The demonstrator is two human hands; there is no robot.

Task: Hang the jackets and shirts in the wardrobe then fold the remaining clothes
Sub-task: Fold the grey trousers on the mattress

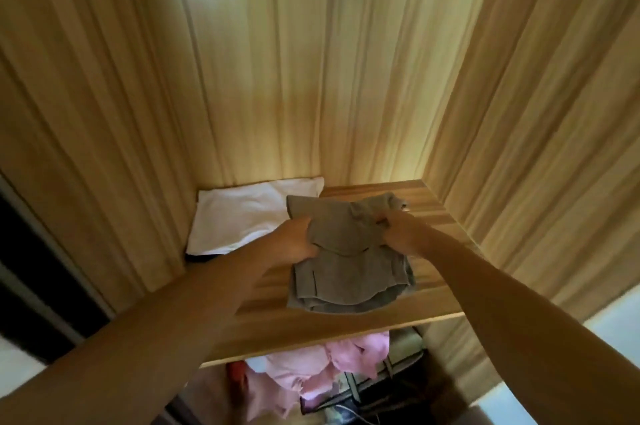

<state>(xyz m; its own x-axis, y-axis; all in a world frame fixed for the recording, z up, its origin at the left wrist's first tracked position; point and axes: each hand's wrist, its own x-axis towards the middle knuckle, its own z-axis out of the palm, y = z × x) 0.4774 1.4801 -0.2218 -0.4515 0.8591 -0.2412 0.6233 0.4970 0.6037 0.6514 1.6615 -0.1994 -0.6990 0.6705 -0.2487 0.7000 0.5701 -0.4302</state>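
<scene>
Left hand (294,241): fingers curled round folded grey soft garment (349,282).
Right hand (405,234): fingers pinch its top fold.
White folded cloth (249,217): 10 o'clock, on grained wooden shelf (440,289).

Folded and stowed on wardrobe shelf (363,331).
Mid-shelf, grey folded garment (349,272), upper part rumpled; at back left, white folded garment (249,217), flat; beneath, pink clothes (311,369), bunched.

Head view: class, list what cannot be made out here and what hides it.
All head view.
1. Fingers of the left hand: tucked under the grey folded garment.
2. Dark item: nearly covered by the white folded cloth.
3. Pink clothes: cut off by the wooden shelf, blurred.
</scene>
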